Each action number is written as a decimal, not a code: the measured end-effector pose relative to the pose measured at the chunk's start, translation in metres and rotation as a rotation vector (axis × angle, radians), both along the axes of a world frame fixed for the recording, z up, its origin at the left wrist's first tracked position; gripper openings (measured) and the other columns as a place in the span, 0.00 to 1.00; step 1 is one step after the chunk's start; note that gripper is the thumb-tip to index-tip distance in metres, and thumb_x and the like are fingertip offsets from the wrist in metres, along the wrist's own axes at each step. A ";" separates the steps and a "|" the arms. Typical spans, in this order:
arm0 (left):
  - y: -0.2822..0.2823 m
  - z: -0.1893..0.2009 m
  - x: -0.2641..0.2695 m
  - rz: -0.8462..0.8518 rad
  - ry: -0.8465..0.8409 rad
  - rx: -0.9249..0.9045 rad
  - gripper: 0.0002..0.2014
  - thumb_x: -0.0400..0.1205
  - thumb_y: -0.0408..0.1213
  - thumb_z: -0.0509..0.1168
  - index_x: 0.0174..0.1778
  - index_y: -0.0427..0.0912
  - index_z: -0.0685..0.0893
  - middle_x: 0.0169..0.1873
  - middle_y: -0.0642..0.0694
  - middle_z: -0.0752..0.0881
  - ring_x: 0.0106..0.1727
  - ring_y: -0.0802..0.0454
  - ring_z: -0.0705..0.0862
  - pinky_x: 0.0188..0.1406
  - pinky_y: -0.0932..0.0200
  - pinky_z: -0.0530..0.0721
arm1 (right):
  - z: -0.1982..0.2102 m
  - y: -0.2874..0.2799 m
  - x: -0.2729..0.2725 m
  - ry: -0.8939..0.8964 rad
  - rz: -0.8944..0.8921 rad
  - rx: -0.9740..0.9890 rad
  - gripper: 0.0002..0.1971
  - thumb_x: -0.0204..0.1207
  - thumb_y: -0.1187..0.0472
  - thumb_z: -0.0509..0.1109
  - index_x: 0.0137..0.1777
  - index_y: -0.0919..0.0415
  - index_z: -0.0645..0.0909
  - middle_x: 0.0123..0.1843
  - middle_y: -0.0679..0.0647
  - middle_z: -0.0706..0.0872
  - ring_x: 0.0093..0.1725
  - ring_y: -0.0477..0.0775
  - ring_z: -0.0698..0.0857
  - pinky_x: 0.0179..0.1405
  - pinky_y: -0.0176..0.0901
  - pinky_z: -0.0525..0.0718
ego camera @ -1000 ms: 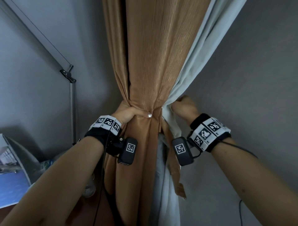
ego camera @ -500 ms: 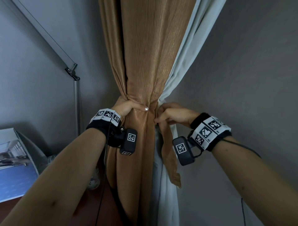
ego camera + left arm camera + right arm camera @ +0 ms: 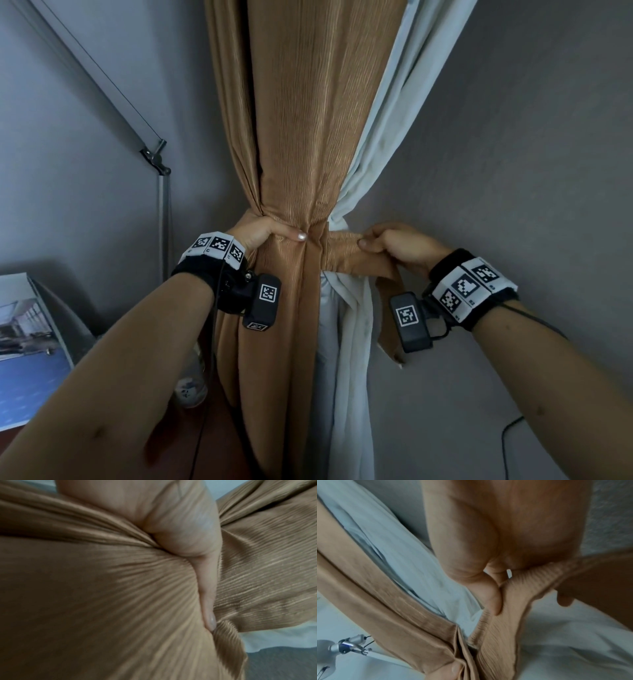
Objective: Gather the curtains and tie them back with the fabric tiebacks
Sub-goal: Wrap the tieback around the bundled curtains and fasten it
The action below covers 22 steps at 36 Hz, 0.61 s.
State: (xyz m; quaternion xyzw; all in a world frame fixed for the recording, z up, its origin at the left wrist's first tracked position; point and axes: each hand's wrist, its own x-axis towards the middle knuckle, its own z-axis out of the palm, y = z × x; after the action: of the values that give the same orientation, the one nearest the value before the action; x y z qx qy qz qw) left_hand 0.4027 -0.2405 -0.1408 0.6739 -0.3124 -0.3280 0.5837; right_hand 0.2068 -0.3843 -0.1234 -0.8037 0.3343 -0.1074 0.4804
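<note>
A tan ribbed curtain point(image 3: 308, 120) hangs gathered in the middle, with a white sheer curtain point(image 3: 387, 109) bunched against its right side. My left hand point(image 3: 263, 231) grips the gathered tan curtain point(image 3: 120, 601) at its waist, thumb across the front. My right hand point(image 3: 394, 241) pinches the matching tan tieback point(image 3: 346, 253), which is stretched out to the right from the gathered waist. In the right wrist view the thumb presses the tieback point(image 3: 510, 608) against the fingers. The tieback's loose end point(image 3: 388, 325) hangs below my right hand.
A grey wall point(image 3: 513, 171) stands close behind on the right. A metal lamp arm point(image 3: 161, 205) rises at the left. A picture board point(image 3: 30, 342) leans at the lower left, and a small patterned object point(image 3: 188, 390) sits beside the curtain's foot.
My right hand has moved from the curtain's waist out to the right, drawing the tieback taut. The left hand keeps its grip on the gathered curtain.
</note>
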 end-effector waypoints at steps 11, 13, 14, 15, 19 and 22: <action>0.005 0.000 0.004 -0.018 -0.004 0.022 0.24 0.64 0.27 0.80 0.56 0.41 0.86 0.52 0.44 0.90 0.55 0.47 0.87 0.58 0.52 0.83 | 0.003 -0.011 0.014 0.290 0.005 -0.460 0.04 0.76 0.64 0.70 0.46 0.62 0.87 0.43 0.55 0.86 0.46 0.53 0.82 0.35 0.37 0.78; 0.006 0.000 0.004 -0.010 -0.008 0.024 0.26 0.63 0.27 0.81 0.58 0.40 0.86 0.52 0.44 0.90 0.56 0.47 0.88 0.58 0.52 0.83 | 0.001 -0.012 0.020 0.258 -0.038 -0.528 0.05 0.76 0.61 0.72 0.47 0.59 0.88 0.50 0.55 0.89 0.49 0.53 0.84 0.41 0.38 0.81; 0.006 0.000 0.004 -0.007 -0.007 0.025 0.27 0.63 0.27 0.81 0.59 0.39 0.85 0.52 0.44 0.90 0.55 0.47 0.88 0.55 0.53 0.84 | 0.000 -0.013 0.022 0.262 -0.050 -0.588 0.07 0.76 0.58 0.72 0.50 0.58 0.89 0.54 0.54 0.89 0.54 0.54 0.84 0.50 0.41 0.83; 0.006 0.000 0.005 -0.006 -0.006 0.026 0.27 0.63 0.27 0.81 0.59 0.39 0.85 0.52 0.44 0.90 0.55 0.47 0.88 0.51 0.55 0.84 | -0.001 -0.013 0.024 0.282 -0.055 -0.654 0.10 0.77 0.54 0.72 0.54 0.56 0.89 0.59 0.53 0.87 0.59 0.54 0.83 0.60 0.45 0.81; 0.009 -0.001 0.006 -0.002 0.003 0.035 0.27 0.63 0.26 0.80 0.59 0.37 0.85 0.52 0.42 0.91 0.56 0.45 0.88 0.54 0.53 0.84 | 0.000 -0.013 0.028 0.288 -0.105 -0.694 0.14 0.78 0.48 0.69 0.57 0.52 0.88 0.61 0.50 0.88 0.59 0.54 0.84 0.59 0.42 0.81; 0.011 -0.002 0.007 -0.002 0.011 0.031 0.29 0.62 0.25 0.81 0.60 0.36 0.85 0.53 0.41 0.90 0.57 0.43 0.88 0.61 0.47 0.84 | 0.000 -0.012 0.033 0.291 -0.139 -0.686 0.15 0.79 0.49 0.65 0.57 0.56 0.87 0.58 0.56 0.88 0.57 0.58 0.85 0.54 0.43 0.83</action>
State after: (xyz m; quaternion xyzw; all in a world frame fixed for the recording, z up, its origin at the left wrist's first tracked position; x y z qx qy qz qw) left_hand 0.4100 -0.2296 -0.1428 0.6807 -0.3048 -0.3372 0.5745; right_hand 0.2401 -0.3959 -0.1234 -0.9001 0.3974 -0.1299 0.1225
